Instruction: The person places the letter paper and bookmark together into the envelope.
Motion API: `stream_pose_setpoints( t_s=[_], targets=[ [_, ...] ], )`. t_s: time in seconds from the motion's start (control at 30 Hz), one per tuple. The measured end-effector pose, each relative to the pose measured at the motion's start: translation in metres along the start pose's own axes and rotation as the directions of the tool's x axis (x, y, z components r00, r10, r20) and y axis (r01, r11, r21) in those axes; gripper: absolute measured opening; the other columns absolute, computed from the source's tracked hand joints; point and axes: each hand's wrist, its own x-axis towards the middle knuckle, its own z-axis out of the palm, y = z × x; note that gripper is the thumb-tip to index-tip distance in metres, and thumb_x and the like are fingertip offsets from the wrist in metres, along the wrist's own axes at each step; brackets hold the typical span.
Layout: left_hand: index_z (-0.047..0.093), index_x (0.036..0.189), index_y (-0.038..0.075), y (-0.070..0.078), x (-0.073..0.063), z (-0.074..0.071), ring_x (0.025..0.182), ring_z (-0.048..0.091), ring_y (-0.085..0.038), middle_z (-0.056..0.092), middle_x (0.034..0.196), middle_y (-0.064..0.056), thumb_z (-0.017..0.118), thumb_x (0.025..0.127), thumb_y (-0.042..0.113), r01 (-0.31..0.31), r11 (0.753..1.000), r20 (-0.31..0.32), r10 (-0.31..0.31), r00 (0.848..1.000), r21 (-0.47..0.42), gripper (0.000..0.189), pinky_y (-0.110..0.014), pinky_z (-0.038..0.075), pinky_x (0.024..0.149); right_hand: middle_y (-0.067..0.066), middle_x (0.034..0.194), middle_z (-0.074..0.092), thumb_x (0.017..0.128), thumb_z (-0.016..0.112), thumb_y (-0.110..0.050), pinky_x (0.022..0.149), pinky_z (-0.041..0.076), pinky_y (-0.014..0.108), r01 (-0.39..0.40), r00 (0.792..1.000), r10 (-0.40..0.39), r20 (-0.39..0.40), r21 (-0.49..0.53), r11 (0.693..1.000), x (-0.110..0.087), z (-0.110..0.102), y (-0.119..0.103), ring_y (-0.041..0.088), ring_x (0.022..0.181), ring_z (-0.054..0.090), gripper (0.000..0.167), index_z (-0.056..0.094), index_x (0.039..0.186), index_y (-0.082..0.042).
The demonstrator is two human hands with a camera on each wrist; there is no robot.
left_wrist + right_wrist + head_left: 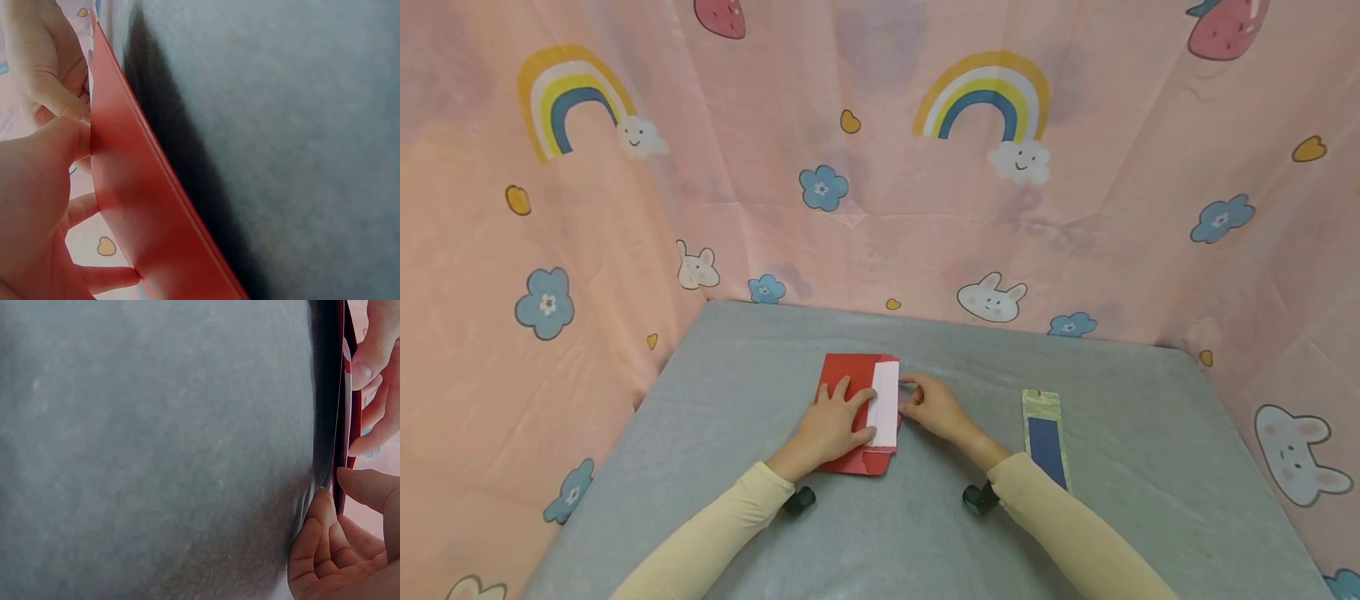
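A red paper envelope (848, 367) lies on the grey-covered table, with a white strip (886, 400) along its right side. My left hand (832, 425) rests on it, fingers spread, the thumb and a fingertip reaching the white strip. In the left wrist view that hand's fingers (112, 278) lie on the red face. At the right edge my right hand (936, 408) pinches the envelope's edge between thumb and forefinger. The right wrist view has this edge almost side-on, with thin red and white layers, and the right hand (350, 550) at its lower end.
To the right, near the right forearm, lies a flat gold-edged piece with a dark blue panel (1047, 446); the sleeve comes close to its lower end. Pink printed cloth (880, 233) hangs behind the table (760, 358) and at both sides.
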Motion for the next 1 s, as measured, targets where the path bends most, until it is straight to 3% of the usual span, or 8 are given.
stream_pose_setpoints(
  t_s=[1.0],
  targets=[
    [0.049,0.143,0.029,-0.0016,0.0013,0.0017,0.134,0.043,-0.055,0.041,0.152,-0.022,0.070,0.086,0.047,-0.016,1.000,-0.006,0.016,1.000,0.001,0.063,-0.059,0.054,0.091,0.003,0.071,0.062,0.084,0.071,-0.005,0.053,0.039,0.022,0.032,0.999,-0.032,-0.013,-0.009,0.999,0.0022,0.0051,-0.0016,0.008,0.057,0.048,0.047,0.059,0.130,0.000]
  ],
)
